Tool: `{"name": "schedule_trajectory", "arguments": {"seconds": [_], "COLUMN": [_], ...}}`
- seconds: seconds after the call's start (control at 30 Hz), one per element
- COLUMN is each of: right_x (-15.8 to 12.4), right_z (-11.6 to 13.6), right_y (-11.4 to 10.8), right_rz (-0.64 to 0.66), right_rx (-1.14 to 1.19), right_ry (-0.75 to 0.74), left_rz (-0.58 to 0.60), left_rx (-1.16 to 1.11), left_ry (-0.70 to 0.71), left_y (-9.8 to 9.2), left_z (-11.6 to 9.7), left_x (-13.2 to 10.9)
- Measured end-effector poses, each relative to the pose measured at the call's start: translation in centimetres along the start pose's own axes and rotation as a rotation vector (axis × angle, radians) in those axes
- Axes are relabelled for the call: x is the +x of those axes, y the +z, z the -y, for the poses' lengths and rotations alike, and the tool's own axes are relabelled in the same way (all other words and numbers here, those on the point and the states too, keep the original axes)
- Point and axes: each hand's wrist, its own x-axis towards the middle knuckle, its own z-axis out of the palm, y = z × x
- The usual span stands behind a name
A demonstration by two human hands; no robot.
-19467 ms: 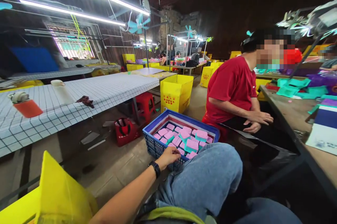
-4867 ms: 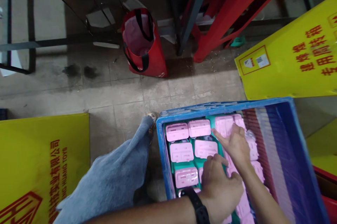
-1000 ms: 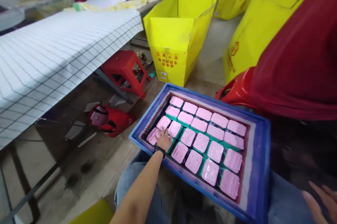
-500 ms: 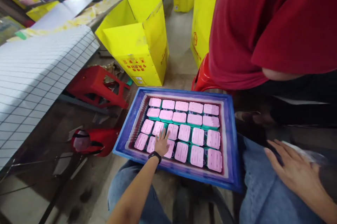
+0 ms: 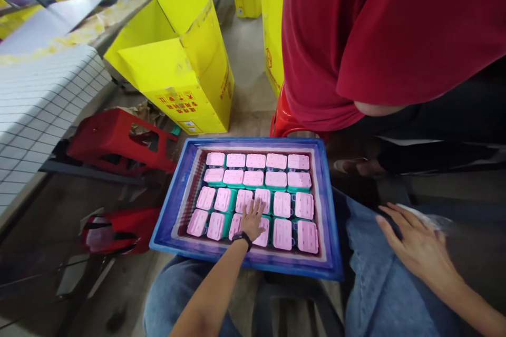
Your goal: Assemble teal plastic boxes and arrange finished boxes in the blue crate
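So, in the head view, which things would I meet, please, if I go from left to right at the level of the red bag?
Red bag, blue crate with pink-topped boxes inside, right jeans leg.

1. Counting twenty-two pink-lidded boxes (image 5: 282, 204).
2. Counting one blue crate (image 5: 174, 197).
3. Counting two hands (image 5: 252, 221).
4. Counting two red seats (image 5: 106, 136).
5. Counting one red bag (image 5: 140, 223).
6. Counting at least three yellow cartons (image 5: 205, 68).

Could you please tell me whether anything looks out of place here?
Yes: a small green piece lies on the floor by the yellow box, looking stray against the pink-lidded boxes neatly rowed in the blue crate.
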Motion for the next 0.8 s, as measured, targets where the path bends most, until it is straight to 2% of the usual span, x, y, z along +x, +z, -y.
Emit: {"name": "schedule_trajectory", "arguments": {"seconds": [0.1,0.2,0.4,0.57,0.67,0.8], "right_x": [0.0,-0.1,-0.2,-0.4,-0.4,-0.4], "right_z": [-0.7,-1.2,-1.2,-1.3,-1.5,-1.7], "right_y": [0.4,0.7,0.5,0.5,0.5,0.6], "right_rz": [-0.025,-0.037,-0.038,-0.029,-0.015,0.0], "right_rx": [0.02,0.032,0.029,0.043,0.048,0.051], "right_ry": [-0.01,-0.024,-0.031,0.003,0.013,0.006], "left_rz": [0.012,-0.041,-0.052,-0.028,-0.04,-0.062], "left_rx": [0.004,0.017,0.03,0.041,0.036,-0.002], "left_ry": [-0.018,-0.01,0.173,0.146,0.154,0.259], "left_y": [0.3,0.5,1.8,3.1,3.0,2.0], "left_z": [-0.9,-2.1,-6.2,-7.4,-8.1,-10.8], "left_x": [0.4,0.2,1.5,2.1,1.9,2.2]}}
